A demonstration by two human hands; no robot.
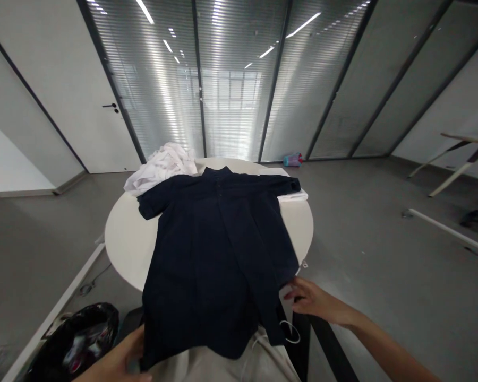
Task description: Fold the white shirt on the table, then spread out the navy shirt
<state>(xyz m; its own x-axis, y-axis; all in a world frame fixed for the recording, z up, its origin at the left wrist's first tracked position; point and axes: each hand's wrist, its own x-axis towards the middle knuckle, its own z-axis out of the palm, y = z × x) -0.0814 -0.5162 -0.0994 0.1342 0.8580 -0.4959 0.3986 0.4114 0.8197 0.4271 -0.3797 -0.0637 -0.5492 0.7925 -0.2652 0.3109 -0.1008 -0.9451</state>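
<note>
A dark navy short-sleeved shirt lies spread flat on a round white table, collar at the far side, hem hanging over the near edge. My left hand grips the hem at the lower left corner, fingers closed on the cloth. My right hand pinches the shirt's lower right edge, fingers curled on the fabric.
A heap of white cloth sits at the table's far left, and a folded white piece lies under the right sleeve. A black bag stands on the floor at lower left. A small bottle lies by the glass wall.
</note>
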